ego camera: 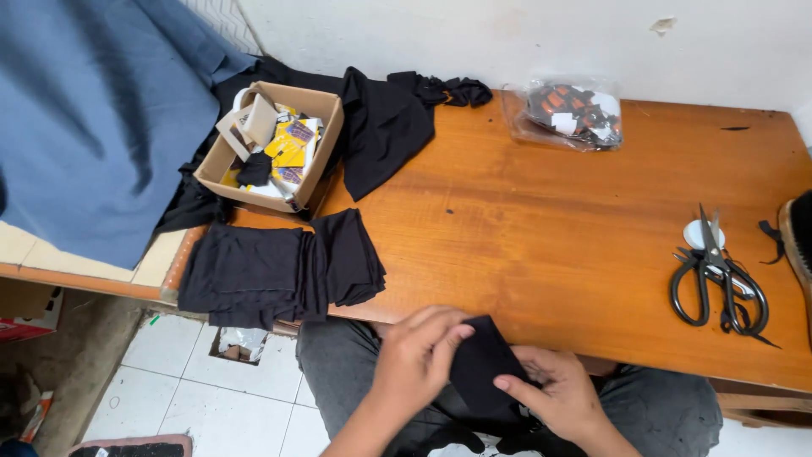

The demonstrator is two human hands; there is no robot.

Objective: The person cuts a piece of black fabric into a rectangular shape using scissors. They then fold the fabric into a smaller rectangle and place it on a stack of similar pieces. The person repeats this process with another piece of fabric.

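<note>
A wooden table [575,228] is filling the middle and right of the frame, its orange-brown top running from the pale wall at the top down to the person's lap at the lower edge. A blue cloth [93,110] is draping over the upper left of the frame, covering a lower surface beside the table. A loose black fabric [381,127] is lying across the upper middle of the table, spilling behind an open cardboard box [321,140] that is holding yellow and white packets. Below the box, at the table's left edge, a stack of folded black cloths [279,271] is resting, partly hanging over the edge.

At the right of the frame, a pair of black scissors [719,283] is lying on the wood, touching a small white disc [698,233]. A clear plastic bag [571,114] of dark and orange items is sitting at the upper middle right, near the wall.

At the bottom centre, the left hand [414,364] is curling its fingers over the top edge of a small black cloth piece [482,368], gripping it, while the right hand [558,393] is pinching the same piece from the lower right, thumb lying on the fabric. The piece is being held just off the table's near edge, above the person's grey trousers.
</note>
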